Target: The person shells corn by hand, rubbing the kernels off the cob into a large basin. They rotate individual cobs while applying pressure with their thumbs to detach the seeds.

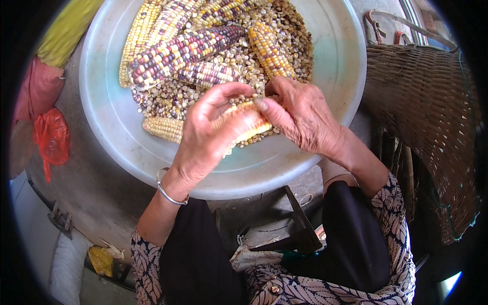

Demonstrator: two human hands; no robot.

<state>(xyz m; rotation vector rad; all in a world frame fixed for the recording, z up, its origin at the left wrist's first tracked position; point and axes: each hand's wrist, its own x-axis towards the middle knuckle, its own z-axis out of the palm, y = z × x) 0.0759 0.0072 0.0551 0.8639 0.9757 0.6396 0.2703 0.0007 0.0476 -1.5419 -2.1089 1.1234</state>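
Note:
Over a wide plastic basin (225,187), my left hand (213,129) is wrapped around a partly shelled yellow corn cob (262,127). Bare reddish cob shows along its upper side, with rows of kernels left below. My right hand (310,114) has its thumb against the far end of this cob; its fingertips are hidden behind it. Loose kernels (164,102) lie heaped in the basin. On them rest several ears, among them a dark multicoloured ear (187,53), an orange-yellow ear (270,49) and a pale ear (162,129) beside my left hand.
At right stands a woven wicker basket (415,99) with a strap (411,24). A red plastic bag (52,137) and a pink sack (40,89) lie to the left. Below the basin, between my knees, a dark frame (301,221) shows. A yellow bag (101,261) sits lower left.

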